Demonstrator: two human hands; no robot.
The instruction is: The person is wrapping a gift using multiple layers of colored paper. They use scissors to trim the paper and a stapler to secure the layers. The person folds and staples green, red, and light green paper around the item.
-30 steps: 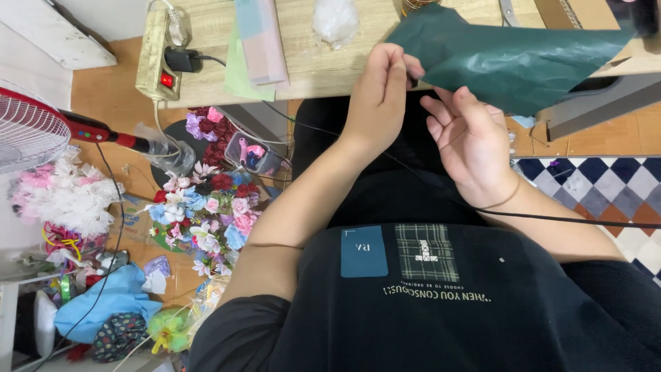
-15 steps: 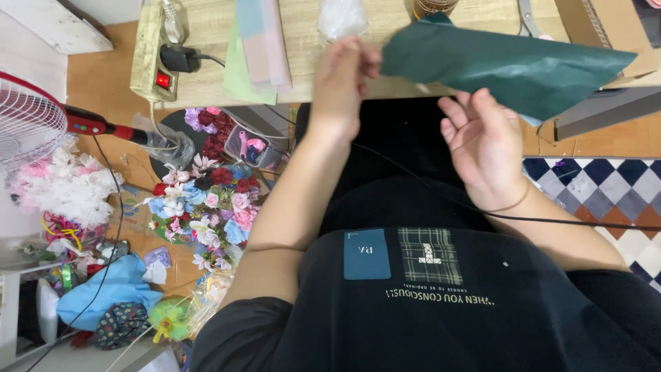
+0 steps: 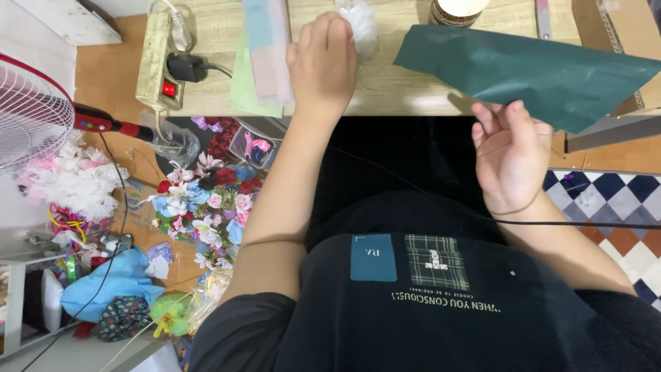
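We wear a black short-sleeved shirt (a blue patch, a plaid patch, pale lettering) and a thin band at our right wrist.

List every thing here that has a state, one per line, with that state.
power strip: switch lit red, black plug in
green sheet: lifted, edge at the right hand's fingers
right hand: open, palm up
left hand: curled, resting on the table by the white tuft
fan: blades not discernible
clear box: open

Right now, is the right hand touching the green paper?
Cannot tell. In the head view the right hand has fingertips at the green paper edge; contact is unclear.
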